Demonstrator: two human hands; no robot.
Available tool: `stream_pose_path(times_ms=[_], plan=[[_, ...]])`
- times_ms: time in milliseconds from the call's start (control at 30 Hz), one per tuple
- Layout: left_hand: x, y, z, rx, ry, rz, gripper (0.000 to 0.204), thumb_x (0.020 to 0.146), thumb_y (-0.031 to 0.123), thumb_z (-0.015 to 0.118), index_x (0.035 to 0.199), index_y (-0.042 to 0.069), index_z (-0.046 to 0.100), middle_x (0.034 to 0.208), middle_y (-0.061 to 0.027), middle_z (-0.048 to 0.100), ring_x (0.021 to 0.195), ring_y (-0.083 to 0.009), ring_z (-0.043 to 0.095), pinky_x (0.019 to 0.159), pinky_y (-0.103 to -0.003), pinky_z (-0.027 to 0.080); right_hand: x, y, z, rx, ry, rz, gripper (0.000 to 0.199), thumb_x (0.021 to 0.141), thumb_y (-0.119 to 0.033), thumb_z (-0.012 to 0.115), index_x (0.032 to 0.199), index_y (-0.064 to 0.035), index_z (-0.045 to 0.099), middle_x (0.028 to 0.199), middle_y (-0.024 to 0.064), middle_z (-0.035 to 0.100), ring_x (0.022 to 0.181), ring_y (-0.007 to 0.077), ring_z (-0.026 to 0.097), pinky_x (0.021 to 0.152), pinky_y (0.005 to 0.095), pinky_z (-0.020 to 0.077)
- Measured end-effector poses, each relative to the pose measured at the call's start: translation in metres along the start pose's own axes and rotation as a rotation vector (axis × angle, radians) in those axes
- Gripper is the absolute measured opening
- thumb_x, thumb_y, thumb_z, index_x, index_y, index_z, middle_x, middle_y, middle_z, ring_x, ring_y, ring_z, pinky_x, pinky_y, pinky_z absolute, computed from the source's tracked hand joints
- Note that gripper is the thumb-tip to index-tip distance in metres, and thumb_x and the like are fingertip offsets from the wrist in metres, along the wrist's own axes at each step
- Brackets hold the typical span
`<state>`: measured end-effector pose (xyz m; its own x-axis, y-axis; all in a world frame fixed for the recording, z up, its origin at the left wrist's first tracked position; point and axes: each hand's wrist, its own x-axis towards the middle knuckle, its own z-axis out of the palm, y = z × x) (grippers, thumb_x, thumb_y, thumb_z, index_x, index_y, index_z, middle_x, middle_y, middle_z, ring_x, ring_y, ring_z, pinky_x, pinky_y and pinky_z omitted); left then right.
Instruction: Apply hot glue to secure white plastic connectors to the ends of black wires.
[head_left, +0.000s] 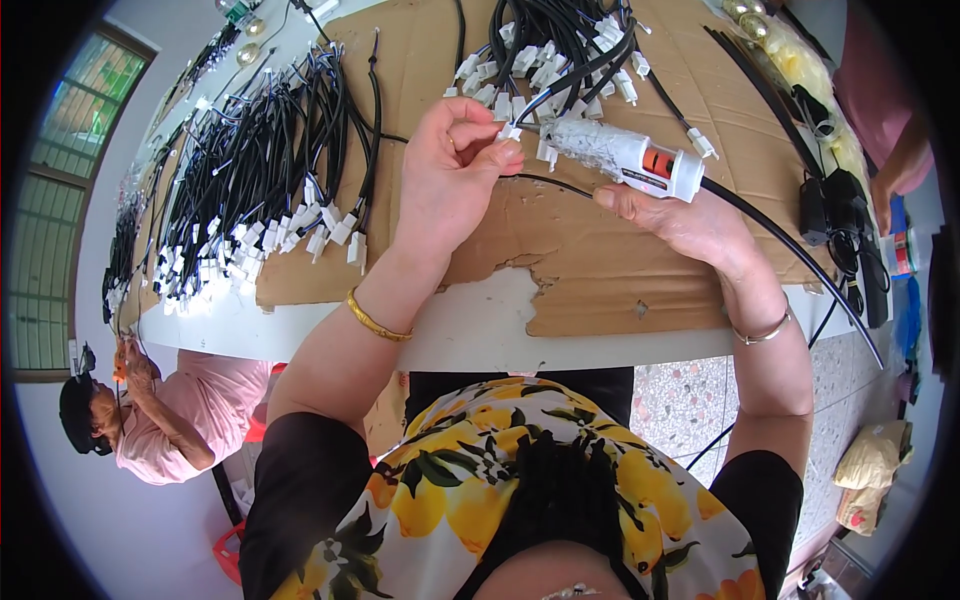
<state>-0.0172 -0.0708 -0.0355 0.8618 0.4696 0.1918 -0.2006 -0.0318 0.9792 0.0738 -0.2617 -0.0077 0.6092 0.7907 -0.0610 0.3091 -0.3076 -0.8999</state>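
My left hand [452,170] pinches a small white connector [510,131] on the end of a thin black wire [560,184], just above the brown cardboard sheet [600,260]. My right hand [690,222] grips a white glue gun [630,157] with an orange label; its nozzle points left and meets the connector. A thick black cord [800,258] runs from the gun's back toward the right edge of the table. Both wrists wear thin bracelets.
A bundle of black wires with white connectors [560,50] lies on the cardboard behind my hands. A larger spread of the same wires [260,190] covers the white table [330,325] at left. Another person in pink [170,410] sits low left; a second person's arm [900,160] is at right.
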Motion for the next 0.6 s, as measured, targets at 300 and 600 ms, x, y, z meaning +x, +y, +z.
stream_pose_path(times_ms=[300,600], plan=[[0.001,-0.003,-0.002,0.014,0.006,0.019,0.024,0.077,-0.009,0.054,0.095,-0.001,0.042,0.083,-0.0125,0.059,0.072,-0.0153,0.06,0.066,-0.026,0.052,-0.001,-0.018,-0.005,-0.015,-0.072,0.165,0.038,0.075,-0.023,0.068,0.102,-0.0009,0.055,0.087,0.0037,0.063,0.076,0.0082,0.055,0.064,0.0216,0.0441],[0.002,-0.002,-0.004,0.016,0.011,-0.03,0.024,0.077,-0.007,0.054,0.096,-0.001,0.042,0.083,-0.0127,0.059,0.072,-0.0161,0.06,0.065,-0.026,0.052,0.003,-0.023,-0.005,0.019,0.003,0.169,0.027,0.074,-0.022,0.068,0.089,-0.0015,0.059,0.074,0.0011,0.059,0.061,0.0078,0.053,0.053,0.0213,0.0442]])
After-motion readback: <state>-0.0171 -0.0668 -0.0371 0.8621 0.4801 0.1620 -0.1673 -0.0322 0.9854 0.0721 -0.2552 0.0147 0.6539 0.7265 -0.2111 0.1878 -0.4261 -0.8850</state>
